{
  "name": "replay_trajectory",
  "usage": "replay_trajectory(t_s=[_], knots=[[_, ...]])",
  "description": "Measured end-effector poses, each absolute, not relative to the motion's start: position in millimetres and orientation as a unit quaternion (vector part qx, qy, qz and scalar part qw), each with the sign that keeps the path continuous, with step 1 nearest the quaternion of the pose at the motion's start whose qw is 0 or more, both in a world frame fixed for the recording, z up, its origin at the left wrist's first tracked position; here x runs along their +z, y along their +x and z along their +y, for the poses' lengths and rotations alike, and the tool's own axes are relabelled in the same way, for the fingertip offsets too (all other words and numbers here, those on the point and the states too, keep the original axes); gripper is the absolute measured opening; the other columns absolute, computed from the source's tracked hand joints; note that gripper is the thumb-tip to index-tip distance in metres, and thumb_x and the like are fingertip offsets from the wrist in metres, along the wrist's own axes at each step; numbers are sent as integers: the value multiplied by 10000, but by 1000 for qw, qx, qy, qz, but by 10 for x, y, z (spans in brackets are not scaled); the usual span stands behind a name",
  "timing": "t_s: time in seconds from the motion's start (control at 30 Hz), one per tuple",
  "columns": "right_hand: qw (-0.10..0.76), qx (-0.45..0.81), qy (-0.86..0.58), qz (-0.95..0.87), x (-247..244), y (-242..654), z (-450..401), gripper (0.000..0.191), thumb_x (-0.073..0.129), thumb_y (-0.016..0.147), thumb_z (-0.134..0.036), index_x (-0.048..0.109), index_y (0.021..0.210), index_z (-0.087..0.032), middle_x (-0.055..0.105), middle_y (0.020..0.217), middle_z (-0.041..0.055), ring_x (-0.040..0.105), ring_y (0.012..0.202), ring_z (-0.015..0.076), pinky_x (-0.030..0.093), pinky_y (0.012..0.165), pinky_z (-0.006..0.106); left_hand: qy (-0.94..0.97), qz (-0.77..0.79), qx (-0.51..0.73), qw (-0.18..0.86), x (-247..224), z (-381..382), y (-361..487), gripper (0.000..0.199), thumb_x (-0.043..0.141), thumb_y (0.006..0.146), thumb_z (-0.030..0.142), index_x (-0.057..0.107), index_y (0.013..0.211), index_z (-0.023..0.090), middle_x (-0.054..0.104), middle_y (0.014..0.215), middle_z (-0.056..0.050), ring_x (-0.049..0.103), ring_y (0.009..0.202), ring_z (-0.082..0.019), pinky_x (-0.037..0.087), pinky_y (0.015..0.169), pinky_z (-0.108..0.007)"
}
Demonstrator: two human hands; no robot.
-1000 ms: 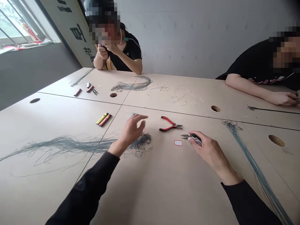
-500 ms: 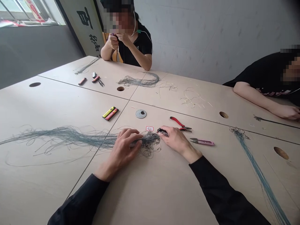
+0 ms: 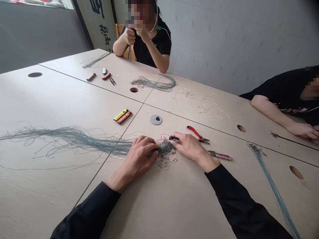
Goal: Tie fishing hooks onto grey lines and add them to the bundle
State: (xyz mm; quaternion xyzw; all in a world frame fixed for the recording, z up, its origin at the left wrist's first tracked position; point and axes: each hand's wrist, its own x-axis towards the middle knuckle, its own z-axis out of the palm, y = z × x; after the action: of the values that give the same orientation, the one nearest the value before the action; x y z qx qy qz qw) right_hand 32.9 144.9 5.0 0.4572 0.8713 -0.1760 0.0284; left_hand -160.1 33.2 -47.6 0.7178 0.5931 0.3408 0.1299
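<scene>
A long bundle of blue-grey threads (image 3: 92,141) runs from the left edge to a dark tangle of looped ends (image 3: 167,151) near the middle of the table. My left hand (image 3: 141,156) is closed over the bundle just left of the tangle. To the right of it, my right hand (image 3: 190,146) grips a small dark object (image 3: 175,139) at the tangle's upper right edge; it looks like a lighter. A small white label with a red border (image 3: 164,136) lies just above the tangle, beside the dark object's tip.
Yellow and red lighters (image 3: 123,116), a grey disc (image 3: 156,119), red pliers (image 3: 196,133) and pink snips (image 3: 220,155) lie around my hands. Another blue bundle (image 3: 271,186) is at right. Two people sit across the table (image 3: 62,99), with more threads and tools.
The camera view has shifted, so most things sit a little further right. Both hands keep nearly the same places over the tangle, with the same holds.
</scene>
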Motion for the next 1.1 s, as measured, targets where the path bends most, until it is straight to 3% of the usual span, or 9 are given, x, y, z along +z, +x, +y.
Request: replay_trajectory(t_s=[0.5, 0.77, 0.9, 1.1], knots=[[50, -165, 453, 874, 73, 259, 1470, 174, 589, 999, -272, 728, 1100, -248, 793, 969, 53, 709, 895, 233, 378, 662, 276, 728, 588, 327, 133, -441, 323, -1589, 244, 589, 954, 228, 752, 1134, 255, 706, 1158, -74, 575, 1106, -276, 459, 971, -459], [21, -187, 463, 866, 70, 345, 1482, 153, 584, 991, -268, 704, 1082, -236, 776, 956, 60, 693, 895, 234, 402, 680, 273, 726, 589, 329, 134, -457, 325, -1589, 230, 588, 956, 226, 761, 1104, 257, 705, 1162, -71, 563, 1117, -277, 460, 975, -461], [4, -206, 466, 861, 90, 382, 1499, 107, 575, 973, -248, 668, 929, -221, 741, 864, 37, 659, 817, 208, 406, 668, 265, 726, 585, 336, 134, -464, 326, -1594, 229, 587, 955, 218, 755, 1109, 240, 705, 1150, -75, 570, 1100, -274, 463, 969, -462], [-14, -225, 475, 851, 112, 413, 1504, 229, 548, 959, -299, 528, 744, -222, 602, 680, -26, 533, 625, 146, 355, 571, 246, 723, 583, 344, 137, -468, 321, -1600, 234, 558, 979, 220, 732, 1136, 217, 707, 1129, -79, 585, 1069, -261, 475, 947, -445]])
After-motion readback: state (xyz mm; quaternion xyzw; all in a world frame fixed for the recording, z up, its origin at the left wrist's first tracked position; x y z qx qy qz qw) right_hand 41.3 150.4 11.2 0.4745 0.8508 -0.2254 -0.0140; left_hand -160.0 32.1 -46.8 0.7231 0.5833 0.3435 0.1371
